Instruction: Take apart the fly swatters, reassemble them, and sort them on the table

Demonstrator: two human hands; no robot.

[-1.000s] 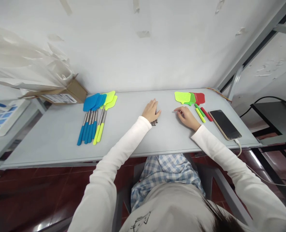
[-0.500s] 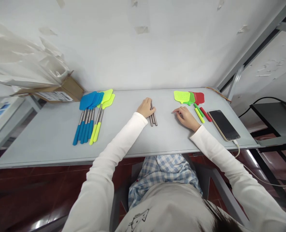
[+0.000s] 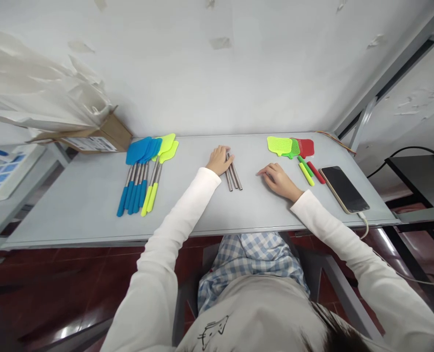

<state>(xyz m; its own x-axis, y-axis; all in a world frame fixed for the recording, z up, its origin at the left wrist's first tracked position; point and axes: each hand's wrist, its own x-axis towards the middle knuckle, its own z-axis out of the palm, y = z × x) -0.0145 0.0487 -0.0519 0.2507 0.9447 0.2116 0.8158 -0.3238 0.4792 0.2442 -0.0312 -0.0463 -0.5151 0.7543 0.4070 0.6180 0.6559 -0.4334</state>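
Note:
Several slim metal tubes [image 3: 235, 177] lie on the table in front of me, their lower ends fanned slightly apart. My left hand [image 3: 219, 160] is closed over their upper ends, with the thumb across them; the fingers hide those ends. To the right, my right hand [image 3: 280, 182] rests on the table holding nothing, its index finger stretched out and the others loosely bent. Beyond it lie a yellow-green fly swatter head [image 3: 279, 144], a green one [image 3: 294, 148] and a red one [image 3: 307, 146]. Yellow-green [image 3: 306, 174], green [image 3: 305, 166] and red handle grips [image 3: 316, 172] lie below them.
On the left are several blue fly swatters [image 3: 138, 178] and two yellow-green ones [image 3: 154, 181], with metal shafts. A cardboard box [image 3: 110, 134] stands behind them. A phone [image 3: 344, 189] with a charging cable [image 3: 365, 226] lies at the right, near the table's front edge.
The metal tubes have spread apart under my left hand, whose thumb has shifted. My right hand has barely moved. The whole view has shifted slightly.

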